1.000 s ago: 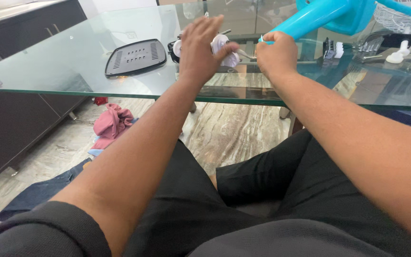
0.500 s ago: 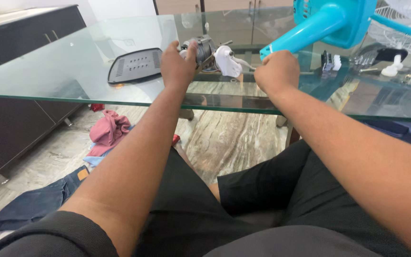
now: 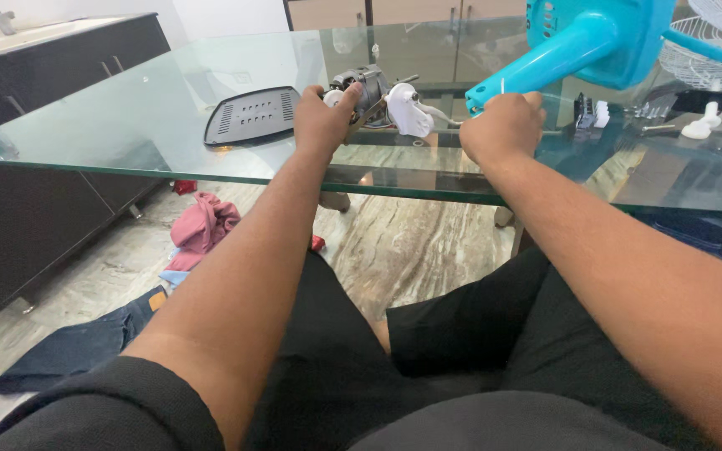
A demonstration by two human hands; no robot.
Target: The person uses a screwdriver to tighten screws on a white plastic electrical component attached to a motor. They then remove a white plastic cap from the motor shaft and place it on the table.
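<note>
Both hands engaged with the fan parts on the glass worktop [image 3: 127,125].

The left hand [image 3: 321,125] is closed around the grey motor assembly [image 3: 367,86], which sits on the worktop just beside the white gear housing [image 3: 407,110]. The right hand [image 3: 503,127] is curled into a fist at the lower end of the blue fan neck [image 3: 557,54]; its exact grip cannot be determined. A dark perforated cover plate [image 3: 252,115] lies left of the motor.
</note>
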